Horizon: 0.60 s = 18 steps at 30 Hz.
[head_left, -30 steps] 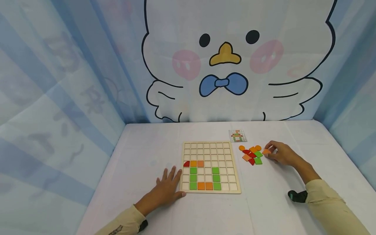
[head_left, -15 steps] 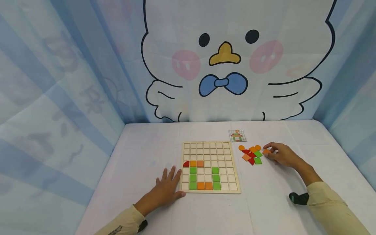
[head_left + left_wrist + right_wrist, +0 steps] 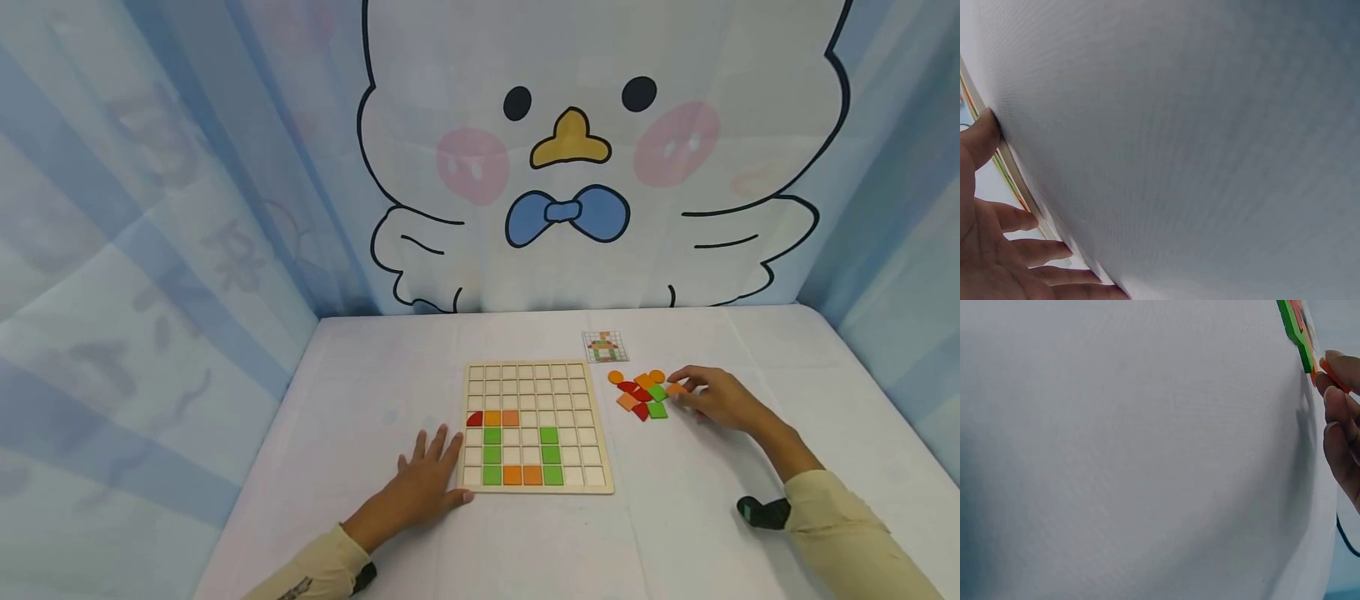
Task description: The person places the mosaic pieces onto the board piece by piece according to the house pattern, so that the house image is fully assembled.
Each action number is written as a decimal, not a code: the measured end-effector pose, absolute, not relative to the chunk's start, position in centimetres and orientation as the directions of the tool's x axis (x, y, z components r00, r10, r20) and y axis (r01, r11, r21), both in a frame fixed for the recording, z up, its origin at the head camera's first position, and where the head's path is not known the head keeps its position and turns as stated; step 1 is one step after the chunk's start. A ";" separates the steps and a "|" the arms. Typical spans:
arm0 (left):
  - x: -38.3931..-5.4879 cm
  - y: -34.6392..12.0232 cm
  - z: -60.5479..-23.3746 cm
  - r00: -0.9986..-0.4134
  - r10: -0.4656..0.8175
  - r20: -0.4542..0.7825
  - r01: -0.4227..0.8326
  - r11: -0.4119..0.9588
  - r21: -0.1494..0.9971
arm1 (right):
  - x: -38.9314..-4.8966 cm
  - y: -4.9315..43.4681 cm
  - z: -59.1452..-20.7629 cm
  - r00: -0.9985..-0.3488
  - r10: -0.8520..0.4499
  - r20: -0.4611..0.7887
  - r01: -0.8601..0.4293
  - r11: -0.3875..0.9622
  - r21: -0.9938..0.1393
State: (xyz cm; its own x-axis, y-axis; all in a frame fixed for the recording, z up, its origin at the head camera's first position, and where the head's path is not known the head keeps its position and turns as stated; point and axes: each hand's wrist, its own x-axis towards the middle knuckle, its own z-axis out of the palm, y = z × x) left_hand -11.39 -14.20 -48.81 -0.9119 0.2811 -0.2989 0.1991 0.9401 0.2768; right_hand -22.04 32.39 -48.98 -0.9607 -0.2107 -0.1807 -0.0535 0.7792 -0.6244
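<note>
In the head view my left hand (image 3: pixel 426 477) lies with spread fingers at the left edge of a wooden grid board (image 3: pixel 540 490); its thumb touches the lower left corner. The board bears green, orange and red tiles in several cells, including a red quarter-round tile (image 3: pixel 475 419) at the left. My right hand (image 3: pixel 718 395) pinches an orange tile (image 3: pixel 676 389) between thumb and fingers, just right of a loose pile of tiles. That pile holds a green tile (image 3: pixel 657 410), a round orange tile (image 3: pixel 616 377) and several red ones. The right wrist view shows the pinched orange tile (image 3: pixel 1335 376) edge-on.
A small pattern card (image 3: pixel 604 347) lies behind the board, above the pile. White cloth covers the table (image 3: pixel 375 400). Behind it hangs a curtain (image 3: pixel 420 183) printed with a cartoon bird, and blue curtains close both sides.
The right hand, still pinching the orange tile, has shifted slightly left toward the pile. The left hand and the tiles on the board show no visible change.
</note>
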 end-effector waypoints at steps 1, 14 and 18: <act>-11.4 -14.2 -48.9 -0.912 0.283 -0.298 0.201 0.940 0.277 | -22.0 32.3 -49.0 -0.961 -0.210 -0.180 -0.052 0.778 -0.626; -11.2 -14.3 -48.9 -0.913 0.290 -0.286 0.207 0.936 0.285 | -21.5 31.0 -48.8 -0.961 -0.208 -0.184 -0.031 0.738 -0.674; -11.2 -14.3 -48.8 -0.914 0.285 -0.290 0.202 0.937 0.284 | -21.3 30.4 -48.9 -0.963 -0.198 -0.184 -0.022 0.737 -0.676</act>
